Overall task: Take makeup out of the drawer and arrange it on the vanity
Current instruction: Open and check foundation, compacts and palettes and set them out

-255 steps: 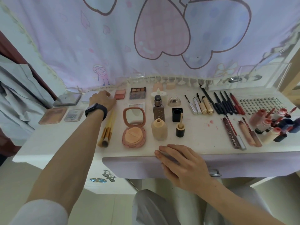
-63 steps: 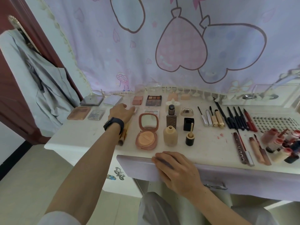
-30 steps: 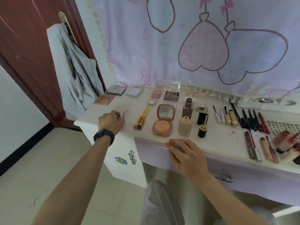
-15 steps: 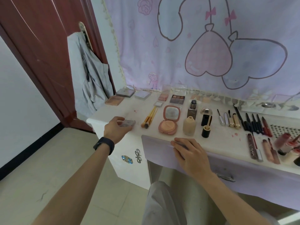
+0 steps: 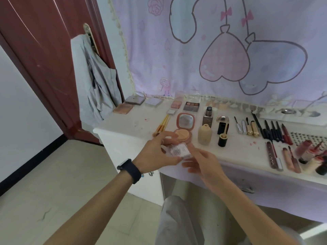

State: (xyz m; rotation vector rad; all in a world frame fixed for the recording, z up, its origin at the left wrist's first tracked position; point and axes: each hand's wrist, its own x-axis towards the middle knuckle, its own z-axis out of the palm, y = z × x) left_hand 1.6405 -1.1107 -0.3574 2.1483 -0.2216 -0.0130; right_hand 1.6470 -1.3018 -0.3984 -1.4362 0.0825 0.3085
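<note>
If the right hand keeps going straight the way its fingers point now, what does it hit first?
The right hand points up-left at the small clear compact held in the left hand. Its fingertips look to be at that compact already, though the blur hides actual contact.

The vanity top (image 5: pixel 134 121) has open space at its left front corner; brushes (image 5: pixel 161 125), an open compact (image 5: pixel 184 128) and bottles crowd the rest.

You're looking at a lilac curtain (image 5: pixel 230 50) showing pink and blue heart outlines, a white vanity (image 5: pixel 123 133), a dark red door (image 5: pixel 44 50), a grey garment (image 5: pixel 99 82), a peach compact (image 5: pixel 184 127), a beige bottle (image 5: pixel 204 134), black pencils (image 5: pixel 270 129); you're wearing a black watch (image 5: pixel 130 169).
</note>
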